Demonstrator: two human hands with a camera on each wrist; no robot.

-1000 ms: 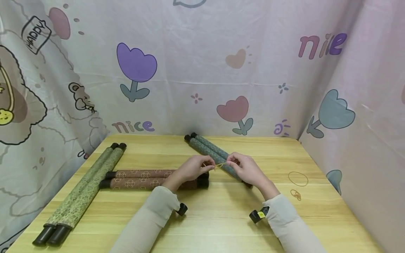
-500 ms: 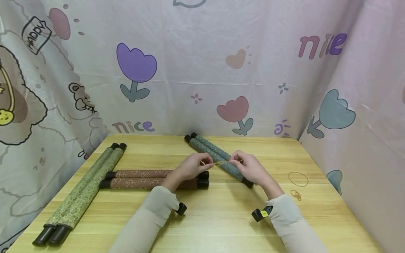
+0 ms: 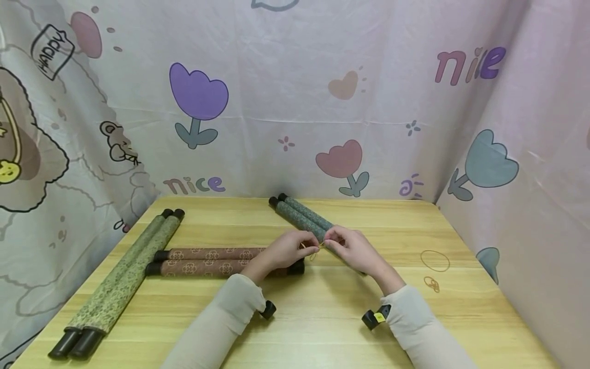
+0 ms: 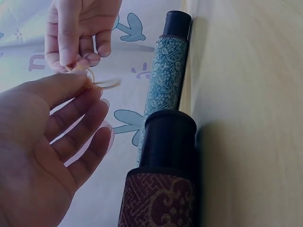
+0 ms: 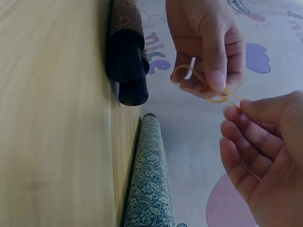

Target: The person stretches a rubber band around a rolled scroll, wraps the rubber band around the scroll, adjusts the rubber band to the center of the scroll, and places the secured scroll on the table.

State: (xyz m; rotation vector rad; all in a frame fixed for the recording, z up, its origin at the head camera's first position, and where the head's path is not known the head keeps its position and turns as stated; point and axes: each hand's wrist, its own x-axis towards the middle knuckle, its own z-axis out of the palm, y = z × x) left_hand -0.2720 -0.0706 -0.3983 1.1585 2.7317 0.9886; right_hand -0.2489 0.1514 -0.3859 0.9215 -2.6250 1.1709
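Note:
In the head view my left hand (image 3: pixel 288 249) and right hand (image 3: pixel 354 249) meet, fingertips close together, above the near part of a blue-green double-rolled scroll (image 3: pixel 299 218). Between them is a thin yellow rubber band (image 5: pixel 218 100), pinched by thumb and fingers on both sides. A slack loop of it hangs below the left fingertips. Beneath my left wrist lies a brown patterned double-rolled scroll (image 3: pixel 203 267) with black end knobs; the left hand hides part of it. The right hand covers the near end of the blue-green scroll.
A long yellow-green double-rolled scroll (image 3: pixel 120 277) lies slanted along the left side of the wooden table (image 3: pixel 322 333). On the right lie a large rubber band loop (image 3: pixel 435 261) and a small bunched rubber band (image 3: pixel 432 284). A printed curtain (image 3: pixel 276 102) hangs behind.
Half a second ago the hands were farther apart with the rubber band drawn taut. Now they have come together and slightly nearer the person, and the band hangs slack.

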